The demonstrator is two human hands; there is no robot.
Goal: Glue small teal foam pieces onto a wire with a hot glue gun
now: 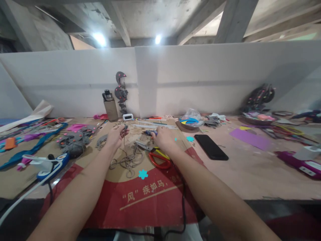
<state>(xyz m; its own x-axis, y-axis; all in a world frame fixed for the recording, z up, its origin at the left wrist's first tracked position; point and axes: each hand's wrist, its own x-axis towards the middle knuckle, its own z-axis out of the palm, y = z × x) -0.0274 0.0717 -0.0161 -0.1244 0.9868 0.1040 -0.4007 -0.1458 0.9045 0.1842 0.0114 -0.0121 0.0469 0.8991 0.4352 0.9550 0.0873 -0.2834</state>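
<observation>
My left hand (pixel 117 136) is raised over the cardboard, its fingers pinching a strand of grey yarn (pixel 124 137) that hangs down to a loose tangle of yarn (pixel 131 157). My right hand (pixel 164 138) is closed around a blue tool (pixel 154 133) with a dark, ridged part; most of it is hidden by the fingers, so its kind is unclear. Below that hand lie scissors with red handles (pixel 160 161) and partly opened metal blades. A yellow handle-like piece (pixel 162 153) shows beside them. A black cord (pixel 183 201) runs down from under my right forearm.
Red-printed cardboard (pixel 150 207) covers the table front. Right of it lies a black phone (pixel 211 147); a bowl (pixel 190 124) stands behind. On the left are a blue-white power strip (pixel 56 167), a ball of grey yarn (pixel 76 149) and a bottle (pixel 110 106). A purple power strip (pixel 299 164) sits far right.
</observation>
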